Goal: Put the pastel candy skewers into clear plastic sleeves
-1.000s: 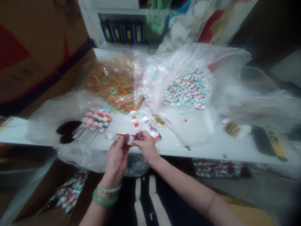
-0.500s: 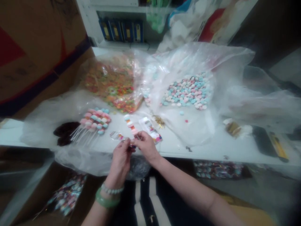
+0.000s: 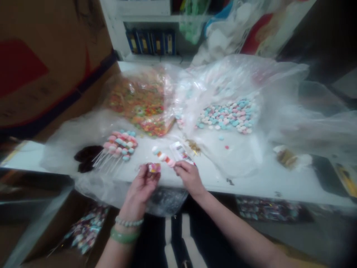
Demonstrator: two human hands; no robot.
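My right hand (image 3: pixel 191 178) grips one end of a candy skewer (image 3: pixel 163 156), strung with pale blue, white, orange and pink pieces, which slants up to the left above the table. In my left hand (image 3: pixel 143 184) is a small, colourfully printed plastic wrapper (image 3: pixel 154 168), pinched between thumb and fingers. Left of it lies a bunch of finished marshmallow skewers (image 3: pixel 119 144) with white sticks pointing toward me. Just beyond my right hand is a stack of printed wrappers (image 3: pixel 181 152), with gold twist ties (image 3: pixel 194 146) beside it.
A clear bag of orange-green gummies (image 3: pixel 139 100) and an open bag of pastel marshmallows (image 3: pixel 227 115) lie at the back. A cardboard box (image 3: pixel 50 67) stands left. Boxes below hold packed skewers (image 3: pixel 86 230). A yellow-handled tool (image 3: pixel 347 180) rests at the right.
My hands have moved apart. The skewer has shifted right with my right hand, and the wrapper now shows clearly in my left hand. The camera view has shifted slightly.
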